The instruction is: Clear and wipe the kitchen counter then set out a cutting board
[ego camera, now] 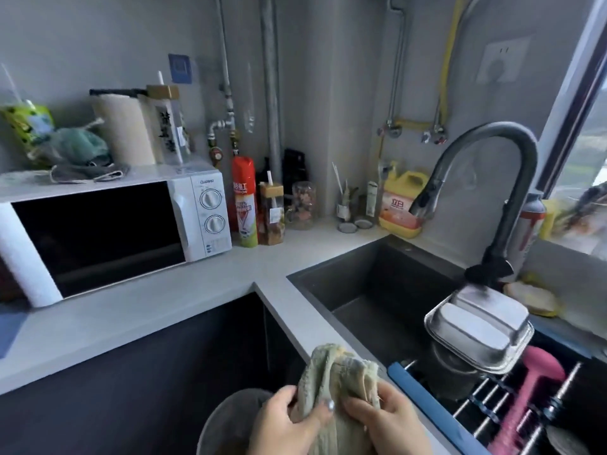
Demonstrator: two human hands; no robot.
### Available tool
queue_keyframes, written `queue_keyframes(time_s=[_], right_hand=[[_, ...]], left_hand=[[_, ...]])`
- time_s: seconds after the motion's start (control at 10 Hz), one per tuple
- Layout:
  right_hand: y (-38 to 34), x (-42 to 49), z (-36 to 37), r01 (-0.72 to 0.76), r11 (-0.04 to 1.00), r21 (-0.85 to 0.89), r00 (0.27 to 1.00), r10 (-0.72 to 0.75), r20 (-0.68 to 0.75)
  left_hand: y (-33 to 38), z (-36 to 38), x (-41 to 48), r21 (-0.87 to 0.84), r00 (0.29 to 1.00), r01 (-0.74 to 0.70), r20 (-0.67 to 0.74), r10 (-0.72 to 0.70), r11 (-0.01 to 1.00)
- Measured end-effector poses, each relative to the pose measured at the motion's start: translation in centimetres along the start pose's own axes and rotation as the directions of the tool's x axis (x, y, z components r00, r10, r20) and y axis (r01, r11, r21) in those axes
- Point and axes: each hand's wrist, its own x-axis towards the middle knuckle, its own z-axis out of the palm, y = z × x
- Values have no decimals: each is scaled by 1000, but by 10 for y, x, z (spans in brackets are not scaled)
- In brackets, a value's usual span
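Head view, the only one supplied. We find both hands at the lower edge of the frame, closed on one bunched pale green ribbed cloth (341, 385): the left hand (289, 421) grips its left side with thumb over the fabric, the right hand (391, 425) clamps its right side. The cloth is held upright just in front of the light grey L-shaped stone counter (138, 307), near the corner of the dark rectangular sink (371, 284).

We judge the wiping step to be in hand, the cloth being gathered or wrung. The next move calls for spreading the cloth flat on the bare counter and sweeping it along.

Count: one white microwave oven (115, 231), one white paper towel roll (28, 257) lying before it, one red spray can (244, 201), one yellow detergent jug (402, 205), one dark arched faucet (489, 178), one upturned steel tray (476, 326). No cutting board is identifiable.
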Motion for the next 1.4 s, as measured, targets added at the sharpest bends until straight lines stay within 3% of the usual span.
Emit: queue_keyframes(time_s=[0.1, 0.2, 0.3, 0.4, 0.5, 0.7, 0.9, 1.0, 1.1, 1.2, 1.3, 1.4], right_hand=[[-11, 63, 9, 26, 997, 74, 999, -29, 39], [-30, 112, 24, -7, 980, 201, 999, 0, 35], [-51, 157, 33, -58, 962, 265, 995, 33, 97], [-69, 205, 43, -84, 958, 275, 996, 70, 61], [-84, 257, 56, -108, 972, 210, 991, 123, -59], [-103, 371, 77, -175, 939, 297, 959, 230, -164], [-107, 463, 81, -142, 936, 322, 941, 229, -250], [-103, 482, 83, -150, 951, 270, 931, 228, -285], [-87, 491, 88, -123, 991, 59, 922, 136, -364], [-79, 482, 88, -189, 968, -168, 908, 107, -406], [-77, 464, 77, -159, 958, -240, 915, 51, -401], [-77, 435, 59, -74, 991, -107, 930, 30, -366]], left_hand=[[27, -18, 49, -84, 983, -60, 168, 74, 995], [46, -33, 107, -212, 946, 4, 318, 65, 977], [53, -39, 170, -243, 947, 58, 320, 24, 968], [61, -40, 240, -188, 956, 72, 292, -14, 980], [70, -42, 310, -73, 936, 54, 351, -25, 996], [85, -41, 444, 81, 890, -47, 455, 5, 996], [78, -14, 546, 199, 920, -192, 377, 106, 961], [68, -4, 567, 507, 934, -323, 305, 184, 799], [43, 9, 568, 705, 942, -336, 268, 205, 624], [28, 15, 563, 759, 937, -341, 222, 271, 555], [35, 17, 551, 732, 913, -360, 148, 381, 578], [50, 30, 528, 595, 885, -438, 153, 440, 674]])
